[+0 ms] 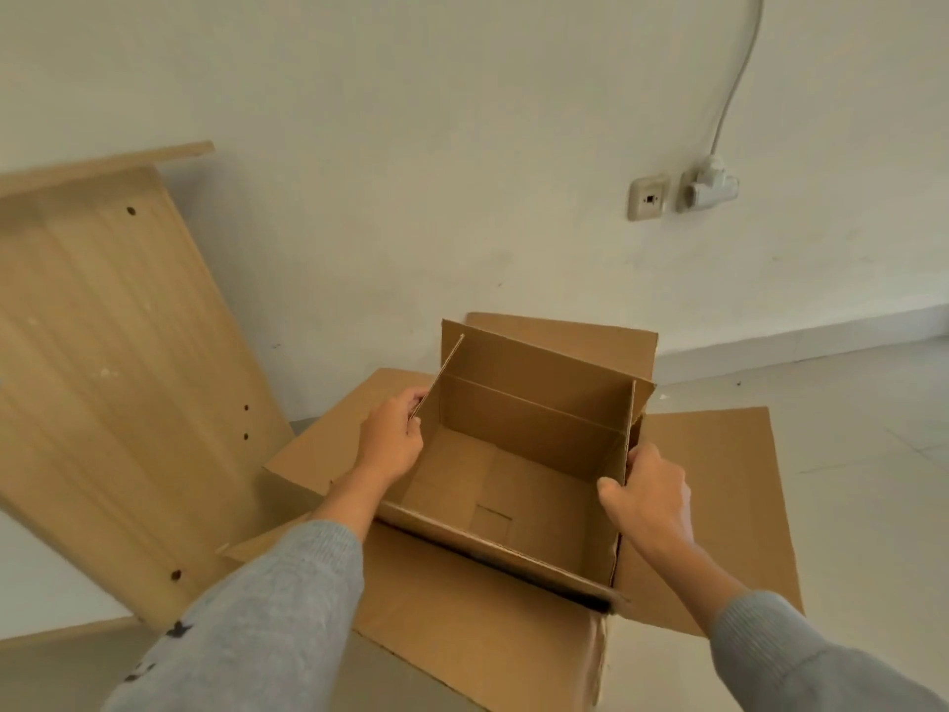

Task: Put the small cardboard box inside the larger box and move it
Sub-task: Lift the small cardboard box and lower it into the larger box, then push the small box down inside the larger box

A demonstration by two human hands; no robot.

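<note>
The small cardboard box point(518, 485) is open and empty, its flaps standing upright. It sits down inside the opening of the larger cardboard box point(719, 506), whose flaps spread outward to the left, right and front. My left hand point(393, 434) grips the small box's left flap near its lower edge. On the other side, my right hand point(649, 493) holds the small box's right wall and flap, thumb inside. Both forearms wear grey sleeves.
A light wooden board point(113, 362) with drilled holes leans against the white wall at the left. A wall socket point(648, 197) and a white plug with a cable point(711, 187) are on the wall at the right. Pale tiled floor point(847, 382) lies to the right.
</note>
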